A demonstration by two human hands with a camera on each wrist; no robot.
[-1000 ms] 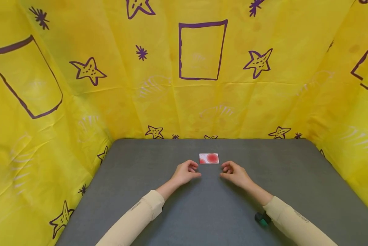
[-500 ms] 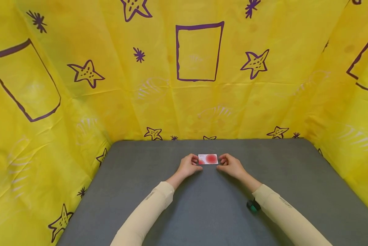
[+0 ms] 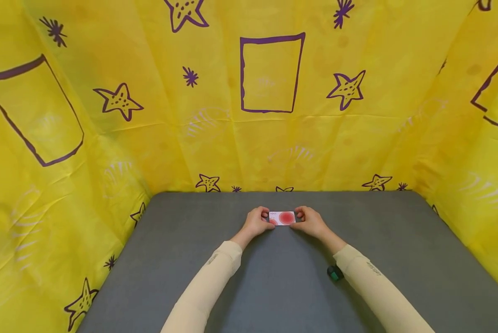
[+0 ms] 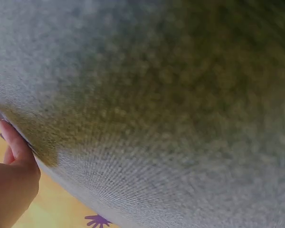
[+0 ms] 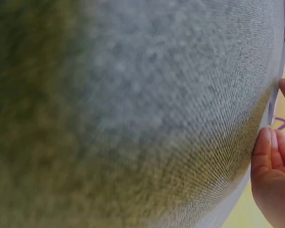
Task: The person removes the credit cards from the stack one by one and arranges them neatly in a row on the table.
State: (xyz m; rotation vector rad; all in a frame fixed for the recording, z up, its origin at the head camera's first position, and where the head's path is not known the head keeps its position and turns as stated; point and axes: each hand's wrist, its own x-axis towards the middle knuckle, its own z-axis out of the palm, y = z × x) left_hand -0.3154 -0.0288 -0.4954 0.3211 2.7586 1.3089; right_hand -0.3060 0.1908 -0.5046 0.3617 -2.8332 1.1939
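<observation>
A small white card point(image 3: 282, 218) with red circles printed on it lies level at the far middle of the grey table. My left hand point(image 3: 255, 222) pinches its left end, the thumb on the near left corner. At the opposite end my right hand point(image 3: 312, 222) pinches the card between thumb and curled fingers. The left wrist view catches part of the left hand point(image 4: 14, 183) low along the table surface. In the right wrist view the right hand point(image 5: 274, 183) is at the thin edge of the card, with fingers of the other hand farther up.
The grey table point(image 3: 282, 286) stretches out on both sides of the arms. Yellow cloth walls point(image 3: 269, 148) with purple drawings enclose it at the back and sides. A dark device with a green part point(image 3: 334, 273) sits at the right wrist.
Both hands have moved in from the sides to the card's ends, and the thumbs now overlap its near corners. Earlier they were apart from it.
</observation>
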